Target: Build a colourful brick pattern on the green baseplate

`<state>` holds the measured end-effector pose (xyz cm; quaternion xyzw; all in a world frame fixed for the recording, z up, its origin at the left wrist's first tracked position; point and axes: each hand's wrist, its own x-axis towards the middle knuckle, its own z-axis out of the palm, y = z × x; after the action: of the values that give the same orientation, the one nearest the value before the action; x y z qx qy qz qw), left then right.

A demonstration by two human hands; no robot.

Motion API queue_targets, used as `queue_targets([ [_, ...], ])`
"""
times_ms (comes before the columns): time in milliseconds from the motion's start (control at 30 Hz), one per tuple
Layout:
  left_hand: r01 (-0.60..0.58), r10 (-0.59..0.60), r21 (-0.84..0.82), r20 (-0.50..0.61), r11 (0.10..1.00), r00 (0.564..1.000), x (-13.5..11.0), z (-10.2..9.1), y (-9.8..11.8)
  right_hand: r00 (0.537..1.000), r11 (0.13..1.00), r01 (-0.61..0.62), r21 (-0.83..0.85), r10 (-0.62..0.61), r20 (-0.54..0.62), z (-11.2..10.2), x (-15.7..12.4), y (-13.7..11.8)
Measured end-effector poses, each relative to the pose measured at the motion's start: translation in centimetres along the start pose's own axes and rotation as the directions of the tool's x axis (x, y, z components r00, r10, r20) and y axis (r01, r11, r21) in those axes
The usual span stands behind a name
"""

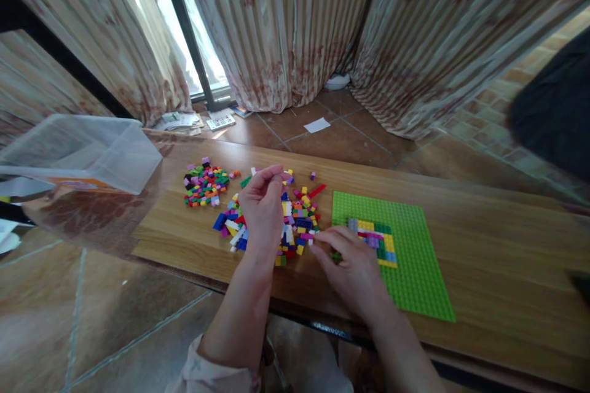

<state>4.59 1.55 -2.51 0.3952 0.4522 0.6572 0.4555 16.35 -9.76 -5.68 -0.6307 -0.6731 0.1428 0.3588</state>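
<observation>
Green baseplate [415, 270] is barely covered: 1 small brick patch [378, 238] laid, most studs bare. Loose bricks [299, 221] are heaped left of it. Left hand [262, 212] is pinched, contents cannot be told; right hand [353, 267] is loosely open, touching the heap.

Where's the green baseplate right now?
In the head view, the green baseplate lies flat on the wooden table, right of the loose brick pile; the right hand covers part of its left edge.
</observation>
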Motion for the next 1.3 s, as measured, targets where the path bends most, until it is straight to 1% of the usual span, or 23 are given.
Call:
queue_targets([
  [67,0.009,-0.009,-0.008,0.007,1.000,1.000,0.0,-0.1,0.0,0.999,0.999,0.000,-0.047,0.002,0.049,0.4,0.0,0.0],
  [133,0.016,-0.016,-0.006,0.009,1.000,1.000,0.0,-0.1,0.0,0.998,0.997,-0.001,-0.082,0.007,0.066,0.7,-0.1,0.0],
  [333,0.057,-0.057,-0.010,0.032,0.998,0.998,0.0,-0.2,0.0,0.998,0.989,-0.046,-0.140,0.052,0.044,1.8,0.0,-0.3],
  [433,0.078,-0.078,-0.005,0.055,0.997,0.995,0.0,-0.2,-0.2,0.998,0.990,-0.055,-0.129,0.059,0.026,2.1,0.0,-0.3],
  [500,0.097,-0.097,0.007,0.077,0.995,0.992,-0.1,-0.1,-0.2,0.998,0.994,-0.059,-0.092,0.059,0.005,2.1,0.1,-0.3],
  [567,0.117,-0.118,0.021,0.113,0.993,0.987,-0.2,-0.1,-0.3,0.997,0.998,-0.060,-0.033,0.058,-0.041,1.9,0.2,-0.3],
  [667,0.140,-0.150,0.060,0.222,0.988,0.964,-0.4,-0.1,-0.4,0.986,0.996,-0.054,0.067,0.064,-0.157,1.2,0.4,-0.2],
  [733,0.154,-0.183,0.113,0.336,0.982,0.924,-0.6,0.0,-0.4,0.967,0.993,-0.041,0.112,0.067,-0.244,0.5,0.5,-0.2],
  [800,0.165,-0.219,0.156,0.460,0.974,0.860,-1.0,0.1,-0.4,0.941,0.991,-0.027,0.133,0.070,-0.331,-0.1,0.5,-0.2],
  [900,0.218,-0.280,0.176,0.627,0.960,0.727,-1.8,0.4,-0.5,0.904,0.992,-0.008,0.127,0.062,-0.423,-1.0,0.5,-0.2],
  [967,0.274,-0.328,0.192,0.701,0.942,0.633,-2.3,0.7,-0.4,0.893,0.994,0.002,0.108,0.047,-0.448,-1.4,0.5,-0.2],
  [1000,0.300,-0.347,0.200,0.722,0.933,0.599,-2.5,0.8,-0.4,0.891,0.995,0.002,0.101,0.044,-0.451,-1.6,0.4,-0.1],
  [1033,0.321,-0.361,0.203,0.733,0.925,0.577,-2.6,0.9,-0.3,0.890,0.995,-0.002,0.098,0.046,-0.454,-1.7,0.4,0.0],
  [1067,0.335,-0.368,0.203,0.739,0.920,0.564,-2.8,1.0,-0.3,0.889,0.995,-0.008,0.099,0.052,-0.456,-1.8,0.3,0.1],
  [1200,0.360,-0.362,0.174,0.744,0.916,0.562,-3.0,1.2,-0.3,0.891,0.980,-0.065,0.186,0.141,-0.431,-2.0,0.1,0.7],
  [1300,0.415,-0.380,0.154,0.750,0.897,0.542,-3.3,1.4,-0.4,0.903,0.954,-0.094,0.286,0.203,-0.378,-2.2,0.0,1.1],
])
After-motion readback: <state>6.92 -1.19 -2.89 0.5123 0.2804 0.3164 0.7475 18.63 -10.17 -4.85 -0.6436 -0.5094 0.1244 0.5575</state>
